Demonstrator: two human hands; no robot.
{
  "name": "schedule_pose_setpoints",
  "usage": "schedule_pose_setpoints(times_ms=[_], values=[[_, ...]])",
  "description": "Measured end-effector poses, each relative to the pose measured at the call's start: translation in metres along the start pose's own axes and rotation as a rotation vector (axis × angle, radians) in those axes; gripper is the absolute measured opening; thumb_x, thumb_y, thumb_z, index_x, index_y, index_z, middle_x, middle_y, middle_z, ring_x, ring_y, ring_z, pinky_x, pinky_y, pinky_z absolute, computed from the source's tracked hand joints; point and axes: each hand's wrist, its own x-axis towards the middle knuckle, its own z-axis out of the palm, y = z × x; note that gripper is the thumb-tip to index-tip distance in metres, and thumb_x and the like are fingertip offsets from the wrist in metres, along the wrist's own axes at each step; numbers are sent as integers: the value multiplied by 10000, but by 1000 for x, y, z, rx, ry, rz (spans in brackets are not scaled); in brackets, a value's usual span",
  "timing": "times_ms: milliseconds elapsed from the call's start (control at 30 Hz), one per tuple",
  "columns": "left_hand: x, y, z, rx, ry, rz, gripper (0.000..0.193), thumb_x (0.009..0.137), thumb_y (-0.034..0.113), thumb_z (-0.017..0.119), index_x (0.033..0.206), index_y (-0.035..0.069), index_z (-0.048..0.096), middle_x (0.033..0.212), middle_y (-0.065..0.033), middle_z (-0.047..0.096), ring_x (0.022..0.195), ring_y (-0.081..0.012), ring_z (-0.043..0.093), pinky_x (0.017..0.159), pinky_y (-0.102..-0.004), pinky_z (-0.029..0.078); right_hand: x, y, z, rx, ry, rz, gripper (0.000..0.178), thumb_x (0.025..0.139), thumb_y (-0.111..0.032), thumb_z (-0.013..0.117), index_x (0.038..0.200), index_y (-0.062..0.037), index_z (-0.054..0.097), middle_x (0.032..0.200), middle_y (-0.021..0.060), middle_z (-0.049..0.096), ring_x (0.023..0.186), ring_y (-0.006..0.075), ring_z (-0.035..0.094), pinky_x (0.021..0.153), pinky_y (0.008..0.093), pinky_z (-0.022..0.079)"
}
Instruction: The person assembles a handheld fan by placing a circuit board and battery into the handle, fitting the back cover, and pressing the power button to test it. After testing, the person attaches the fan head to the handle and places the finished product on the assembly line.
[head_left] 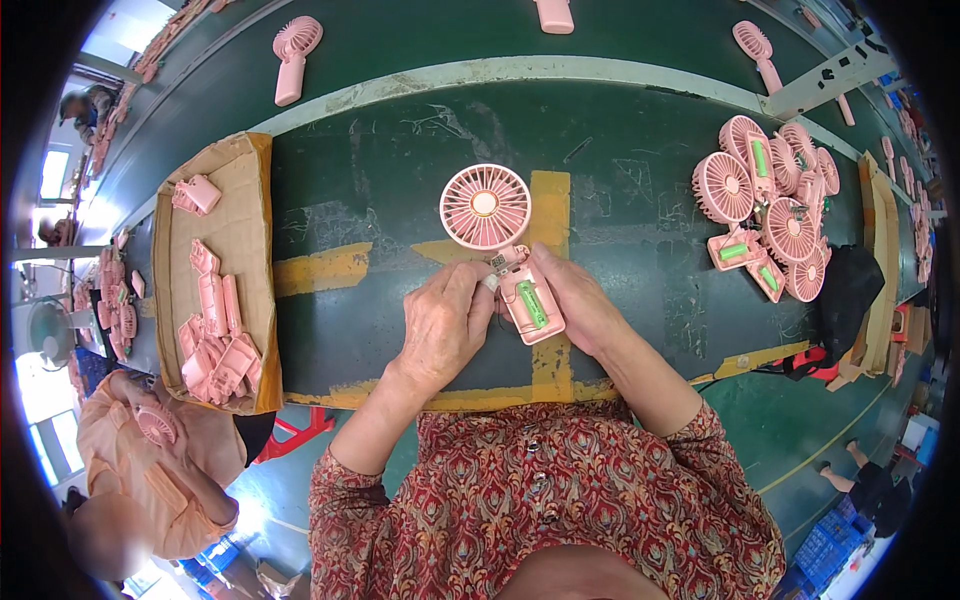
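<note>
A pink handheld fan (487, 207) lies in front of me with its round grille pointing away. Its handle is uncovered, showing a green battery cell (532, 304) and a small circuit board (509, 260) near the neck. My right hand (582, 306) grips the handle along its right side, thumb by the neck. From the left, my left hand (438, 322) pinches with thumb and fingertips beside the circuit board. What sits between those fingertips is too small and hidden to make out.
At left, a cardboard tray (265, 265) holds pink casing parts (214, 370). On the right is a pile of pink fans (790, 230), some with handles uncovered, beside a black bag (850, 297). Beyond a pale rail (500, 72), more fans lie on a green surface. A co-worker (160, 470) sits lower left.
</note>
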Motion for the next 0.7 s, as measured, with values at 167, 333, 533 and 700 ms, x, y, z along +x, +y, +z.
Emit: schedule_pose_setpoints(times_ms=[167, 333, 533, 700], values=[[1, 1, 3, -55, -5, -34, 98, 793, -11, 605, 880, 1, 561, 751, -143, 605, 634, -304, 614, 559, -364, 479, 3, -1, 1, -63, 21, 8, 420, 965, -388, 435, 1129, -12, 526, 932, 87, 616, 790, 143, 626, 638, 258, 528], [0, 0, 6, -49, -6, -35, 91, 793, -11, 602, 874, 3, 563, 750, -142, 607, 632, -304, 616, 557, -366, 479, 5, 4, -1, -49, 27, -22, 397, 968, -363, 443, 1117, -8, 542, 931, 70, 614, 775, 112, 610, 646, 241, 516], [-1, 1, 10, -5, 0, -31, 103, 784, -11, 606, 875, 7, 561, 757, -140, 605, 649, -310, 613, 564, -375, 480, 6, 10, -8, -78, 3, -29, 373, 973, -323, 446, 1122, 5, 540, 938, 65, 608, 779, 98, 598, 651, 231, 508], [-2, 0, 11, 11, 19, -16, 122, 774, -13, 608, 884, 10, 559, 762, -136, 600, 668, -319, 608, 567, -380, 481, 6, 10, -7, -91, 13, -33, 360, 977, -293, 442, 1129, 21, 533, 939, 64, 604, 781, 96, 594, 652, 231, 508]])
